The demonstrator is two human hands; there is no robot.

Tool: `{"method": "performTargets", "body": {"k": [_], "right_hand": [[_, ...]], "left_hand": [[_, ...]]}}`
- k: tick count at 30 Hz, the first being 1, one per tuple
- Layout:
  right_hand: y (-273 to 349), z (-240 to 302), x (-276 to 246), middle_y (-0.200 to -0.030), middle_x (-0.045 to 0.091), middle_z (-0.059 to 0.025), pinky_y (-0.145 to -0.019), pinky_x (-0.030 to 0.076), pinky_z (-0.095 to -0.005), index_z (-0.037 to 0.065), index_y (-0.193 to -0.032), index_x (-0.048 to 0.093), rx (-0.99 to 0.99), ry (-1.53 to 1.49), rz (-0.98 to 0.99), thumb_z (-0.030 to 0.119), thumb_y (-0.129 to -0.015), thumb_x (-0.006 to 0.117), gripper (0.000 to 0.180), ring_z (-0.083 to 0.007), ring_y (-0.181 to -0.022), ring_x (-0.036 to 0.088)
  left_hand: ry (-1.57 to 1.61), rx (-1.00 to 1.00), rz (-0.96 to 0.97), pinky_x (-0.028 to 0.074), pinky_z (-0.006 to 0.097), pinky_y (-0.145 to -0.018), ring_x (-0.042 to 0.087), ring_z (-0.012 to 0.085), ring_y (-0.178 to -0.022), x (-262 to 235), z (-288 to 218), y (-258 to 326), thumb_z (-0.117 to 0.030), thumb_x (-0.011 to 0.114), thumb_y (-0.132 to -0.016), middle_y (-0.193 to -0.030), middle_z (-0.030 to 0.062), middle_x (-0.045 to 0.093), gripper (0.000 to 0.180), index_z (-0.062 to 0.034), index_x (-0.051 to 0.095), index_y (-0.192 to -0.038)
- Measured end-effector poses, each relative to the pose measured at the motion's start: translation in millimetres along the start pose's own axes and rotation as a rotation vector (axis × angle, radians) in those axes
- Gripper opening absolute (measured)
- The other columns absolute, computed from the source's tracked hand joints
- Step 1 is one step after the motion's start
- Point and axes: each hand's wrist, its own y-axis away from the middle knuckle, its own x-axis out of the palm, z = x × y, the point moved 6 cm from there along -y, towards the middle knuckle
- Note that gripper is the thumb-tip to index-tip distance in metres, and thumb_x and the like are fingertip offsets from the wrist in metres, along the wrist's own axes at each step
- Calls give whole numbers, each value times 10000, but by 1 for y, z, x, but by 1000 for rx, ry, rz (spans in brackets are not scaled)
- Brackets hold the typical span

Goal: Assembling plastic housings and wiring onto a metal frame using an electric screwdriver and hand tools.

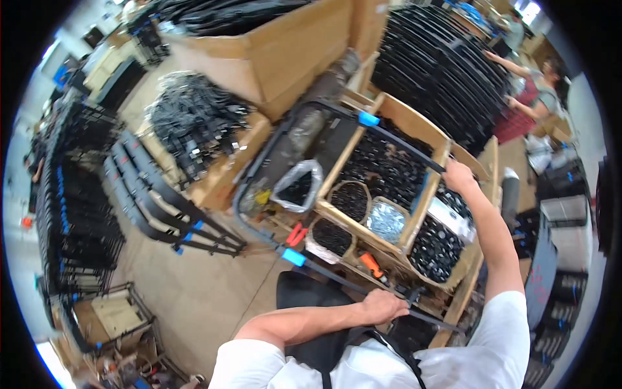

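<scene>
A black U-shaped metal tube frame (249,175) with blue tape bands lies across the workbench, its closed end toward the left. My left hand (383,305) grips the near bar of the frame close to my body. My right hand (459,176) grips the far bar above a wooden tray (424,194). Below the frame sit round baskets of small black parts (332,236), a clear bag of parts (298,187) and a basket lined with shiny foil (387,220).
Finished black frames (152,194) lean in a row on the left. Large cardboard boxes (285,52) and a pile of black parts (191,120) stand behind. Stacked black frames (440,71) fill the back right, where another person (538,97) works. Racks (74,220) line the left.
</scene>
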Motion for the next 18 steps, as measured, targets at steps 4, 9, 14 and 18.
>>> {"method": "performTargets", "body": {"k": [4,9,14,18], "right_hand": [[-10,14,0,-1068,734,-295,-946,557,-560,-30,-1139,596,99,-128,-97,280,-929,665,381,-471,-1049,710],[6,12,3,-1110,732,-314,-978,556,-552,-41,-1166,623,325,-205,-130,302,-949,661,407,-476,-1100,708],[182,160,16,-830,717,-196,-687,594,-516,42,-903,714,-222,-191,-22,247,-942,597,239,-396,-751,721],[345,258,-30,-934,717,-233,-778,586,-515,40,-1089,652,-430,-422,274,272,-916,715,296,-440,-872,715]], "left_hand": [[-239,22,-128,578,509,-772,726,381,-993,6,-4,2,-261,681,-919,-1077,137,735,379,-151,638,-1279],[-44,322,-183,459,515,-1151,513,413,-1399,-66,-18,20,22,696,-785,-1522,221,493,758,-130,503,-1503],[-181,-259,-1039,557,469,-1005,684,397,-1153,-314,124,131,-116,627,-923,-1253,226,704,376,-39,690,-1285],[-226,-670,-1497,565,490,-964,723,416,-1068,-494,258,257,-256,590,-988,-1119,216,758,283,-44,741,-1099]]}}
